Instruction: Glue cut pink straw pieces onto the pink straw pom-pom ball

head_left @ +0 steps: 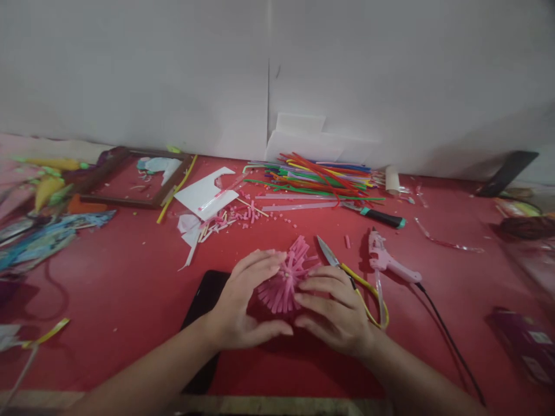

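Note:
A pink fringed flower made of cut straw pieces [287, 276] lies on the red table [130, 277] between my hands. My left hand [245, 300] rests on its left side, fingertips touching the pink strips. My right hand [336, 309] presses on its right side, fingers spread over the strips. Just right of my right hand lie yellow-handled snips [347, 270] with the blade pointing away. A pink glue gun [388, 260] lies further right, its black cord trailing toward the front edge.
A pile of coloured straws [316, 173] lies at the back centre, with a black-and-teal pen [381, 217] beside it. A wooden frame [130, 179] and white card [203, 193] sit at back left. A black phone [203, 312] lies under my left wrist. Pink straw bits [234, 216] litter the table.

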Tool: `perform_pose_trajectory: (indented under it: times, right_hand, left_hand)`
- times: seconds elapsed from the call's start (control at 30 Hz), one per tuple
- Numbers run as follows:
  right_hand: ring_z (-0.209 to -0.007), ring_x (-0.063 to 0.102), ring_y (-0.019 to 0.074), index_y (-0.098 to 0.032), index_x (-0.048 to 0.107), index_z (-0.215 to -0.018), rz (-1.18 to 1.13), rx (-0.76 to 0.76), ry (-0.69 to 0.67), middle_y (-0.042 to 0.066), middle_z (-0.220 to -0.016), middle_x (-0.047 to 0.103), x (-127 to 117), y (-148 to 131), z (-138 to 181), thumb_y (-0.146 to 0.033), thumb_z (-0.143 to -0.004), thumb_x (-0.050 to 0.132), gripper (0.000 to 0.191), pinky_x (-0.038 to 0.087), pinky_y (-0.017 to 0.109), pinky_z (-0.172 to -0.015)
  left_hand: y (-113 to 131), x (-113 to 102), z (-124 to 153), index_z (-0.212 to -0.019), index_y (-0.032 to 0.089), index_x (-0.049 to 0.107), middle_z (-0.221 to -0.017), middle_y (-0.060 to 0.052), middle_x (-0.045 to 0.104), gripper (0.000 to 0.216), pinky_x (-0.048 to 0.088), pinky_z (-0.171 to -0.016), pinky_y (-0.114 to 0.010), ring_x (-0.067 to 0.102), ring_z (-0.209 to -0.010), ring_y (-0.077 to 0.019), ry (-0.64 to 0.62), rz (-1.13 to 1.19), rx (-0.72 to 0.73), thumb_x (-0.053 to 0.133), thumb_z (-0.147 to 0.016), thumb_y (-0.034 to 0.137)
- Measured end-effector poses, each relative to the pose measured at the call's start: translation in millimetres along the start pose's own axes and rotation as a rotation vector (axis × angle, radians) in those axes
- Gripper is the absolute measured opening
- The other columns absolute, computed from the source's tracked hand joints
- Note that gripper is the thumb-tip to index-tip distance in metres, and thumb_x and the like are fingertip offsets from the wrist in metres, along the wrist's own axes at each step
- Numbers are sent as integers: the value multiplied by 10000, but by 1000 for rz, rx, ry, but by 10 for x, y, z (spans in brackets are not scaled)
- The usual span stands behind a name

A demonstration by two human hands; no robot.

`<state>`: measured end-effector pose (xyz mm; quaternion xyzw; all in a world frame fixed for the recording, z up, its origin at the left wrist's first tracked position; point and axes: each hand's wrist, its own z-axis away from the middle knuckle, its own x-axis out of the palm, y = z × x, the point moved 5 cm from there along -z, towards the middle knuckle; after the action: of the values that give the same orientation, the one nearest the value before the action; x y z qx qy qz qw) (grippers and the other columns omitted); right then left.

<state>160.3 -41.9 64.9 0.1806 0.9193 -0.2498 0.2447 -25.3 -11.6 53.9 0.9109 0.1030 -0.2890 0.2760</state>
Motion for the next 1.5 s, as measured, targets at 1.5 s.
perform_pose_trajectory:
  times: [1.5]
  right_hand:
    - [-950,650,153,-230,751,-880,-563,570,-74,46,-961,692,225,444,-301,-321,-838,745,101,526,357,-923]
  left_hand:
    - [241,33,-52,-1117,233,612,-1104,-62,769,279,394,-1121,-610,659,-1177,-282,154,-32,-648,683,-870,340]
